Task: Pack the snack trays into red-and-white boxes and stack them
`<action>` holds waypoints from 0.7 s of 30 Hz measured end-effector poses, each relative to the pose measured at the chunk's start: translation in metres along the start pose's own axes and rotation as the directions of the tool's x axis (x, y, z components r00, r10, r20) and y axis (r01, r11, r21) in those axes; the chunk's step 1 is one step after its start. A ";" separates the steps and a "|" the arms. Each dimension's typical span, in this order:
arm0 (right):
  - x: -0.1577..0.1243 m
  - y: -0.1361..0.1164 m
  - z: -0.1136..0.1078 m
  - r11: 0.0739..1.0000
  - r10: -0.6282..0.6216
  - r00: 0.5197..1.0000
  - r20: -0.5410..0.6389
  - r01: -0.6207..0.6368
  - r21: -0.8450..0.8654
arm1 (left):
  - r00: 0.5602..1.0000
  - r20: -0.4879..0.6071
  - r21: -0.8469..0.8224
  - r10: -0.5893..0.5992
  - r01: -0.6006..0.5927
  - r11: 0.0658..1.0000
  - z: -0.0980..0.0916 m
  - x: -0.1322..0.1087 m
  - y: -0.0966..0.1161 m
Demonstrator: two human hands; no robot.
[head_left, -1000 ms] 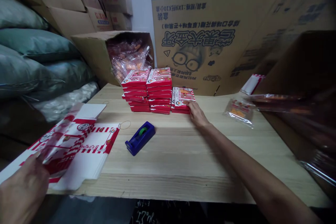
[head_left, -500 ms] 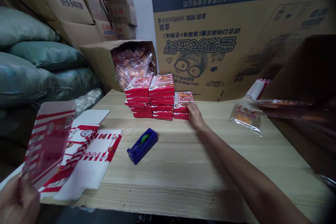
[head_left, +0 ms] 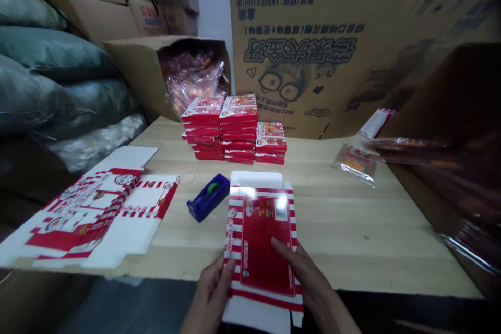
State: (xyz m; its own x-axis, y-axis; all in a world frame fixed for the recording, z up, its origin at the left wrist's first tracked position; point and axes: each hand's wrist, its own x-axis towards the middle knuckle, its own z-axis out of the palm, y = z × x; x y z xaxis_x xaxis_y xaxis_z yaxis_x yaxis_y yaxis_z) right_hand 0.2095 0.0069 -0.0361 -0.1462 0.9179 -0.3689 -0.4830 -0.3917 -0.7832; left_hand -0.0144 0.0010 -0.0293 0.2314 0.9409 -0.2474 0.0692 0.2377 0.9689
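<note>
Your left hand (head_left: 211, 289) and right hand (head_left: 315, 282) flank the carton (head_left: 262, 250) at six o'clock, over the near edge of the table (head_left: 340, 235). At eleven from the carton, the tape dispenser (head_left: 208, 197) lies just beside it. At nine to ten, on the table, lie your overlapping flat cartons (head_left: 94, 209). Straight ahead at twelve stand three adjoining box stacks (head_left: 238, 133); behind them at eleven, an open box (head_left: 133, 70) has bags (head_left: 195, 83) in it. The cardboard panel (head_left: 340, 94) stands behind, twelve to one. At two, a packet (head_left: 356, 163) lies on the table; at ten, sacks (head_left: 58, 73) are piled beyond your flat cartons.
</note>
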 end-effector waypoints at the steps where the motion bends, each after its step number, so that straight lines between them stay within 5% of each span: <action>1: -0.013 0.008 -0.003 0.999 0.049 0.996 -0.074 -0.047 0.022 | 0.998 -0.018 0.091 0.060 -0.058 0.994 0.010 0.000 -0.003; 4: -0.039 0.022 -0.015 0.995 0.092 0.978 -0.185 -0.097 -0.020 | 0.904 -0.152 0.481 0.400 -0.286 0.829 0.017 -0.005 0.000; 6: -0.050 0.026 -0.021 0.989 0.086 0.985 -0.151 -0.102 -0.107 | 0.819 -0.067 0.654 0.569 -0.395 0.645 0.014 -0.006 0.011; 10: -0.063 0.034 -0.021 0.967 0.069 0.997 0.029 -0.059 -0.247 | 0.799 0.182 0.720 0.573 -0.506 0.475 0.015 -0.003 0.025; 16: -0.069 0.044 -0.022 0.967 0.069 0.990 0.126 -0.035 -0.253 | 0.893 0.192 0.684 0.406 -0.419 0.597 0.017 -0.006 0.029; 21: -0.071 0.059 -0.025 0.955 0.154 0.984 0.086 -0.126 -0.269 | 0.855 0.331 0.565 0.400 -0.519 0.641 0.012 -0.014 0.039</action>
State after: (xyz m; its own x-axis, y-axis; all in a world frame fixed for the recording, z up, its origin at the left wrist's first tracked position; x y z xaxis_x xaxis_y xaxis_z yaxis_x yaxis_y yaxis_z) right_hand 0.2133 -0.0828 -0.0685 -0.2926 0.8487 -0.4405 -0.2110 -0.5066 -0.8360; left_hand -0.0034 -0.0060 0.0123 0.5466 0.8194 0.1726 0.4727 -0.4721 0.7441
